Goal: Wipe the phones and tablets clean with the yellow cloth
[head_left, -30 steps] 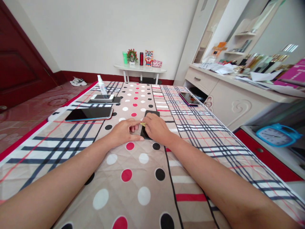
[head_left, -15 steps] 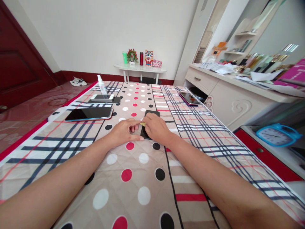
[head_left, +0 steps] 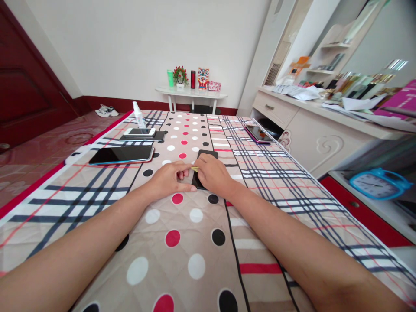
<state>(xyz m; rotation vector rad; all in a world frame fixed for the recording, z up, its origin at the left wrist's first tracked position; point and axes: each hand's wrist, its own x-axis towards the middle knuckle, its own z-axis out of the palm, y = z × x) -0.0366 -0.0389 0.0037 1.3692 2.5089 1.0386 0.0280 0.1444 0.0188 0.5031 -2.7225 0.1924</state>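
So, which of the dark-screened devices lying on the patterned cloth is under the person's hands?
The small black phone at the cloth's dotted middle strip: both hands, left hand and right hand, rest on its near end. The others lie untouched farther away.

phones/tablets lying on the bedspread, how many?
5: dark phone under both hands; large one at left; white phone resting on a dark device behind it; one far right. More could be hidden.

The quilt (head_left: 195,242) was beige — dotted down its middle with red, black and white spots, and crossed at both sides with navy, red and white plaid. The phone (head_left: 206,155) under the hands was black, with a small yellow tab (head_left: 195,168) at its edge. The clock (head_left: 377,183) was bright blue, the door (head_left: 26,95) dark red — the wall (head_left: 146,43) plain white.
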